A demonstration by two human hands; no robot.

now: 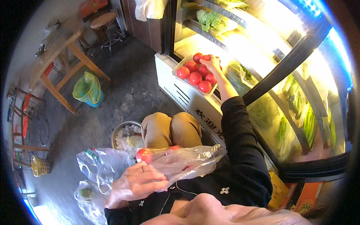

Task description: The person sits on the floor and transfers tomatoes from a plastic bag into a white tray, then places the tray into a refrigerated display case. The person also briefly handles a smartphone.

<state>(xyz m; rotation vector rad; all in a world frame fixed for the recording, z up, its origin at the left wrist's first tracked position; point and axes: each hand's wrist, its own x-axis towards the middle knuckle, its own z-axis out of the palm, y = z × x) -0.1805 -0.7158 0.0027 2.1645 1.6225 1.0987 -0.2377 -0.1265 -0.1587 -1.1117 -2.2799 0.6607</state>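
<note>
My left hand (144,180) is closed on the edge of a clear plastic bag (183,159), held over my lap. Inside the bag, red tomatoes (144,155) show at its left end and top. My right hand (213,64) reaches forward to a clear plastic tray (180,83) at the lower front of the display fridge. Several tomatoes (195,78) fill this tray. The right fingers curl over a tomato (205,58) at the tray's far side, partly hiding it.
The glass-fronted fridge (210,108) holds leafy greens and other vegetables; its dark frame (288,56) slants beside my right arm. A metal bowl (113,137) sits left of my knees, near more plastic bags (105,165). Farther left stand a lined bin (88,90) and a wooden table (56,63).
</note>
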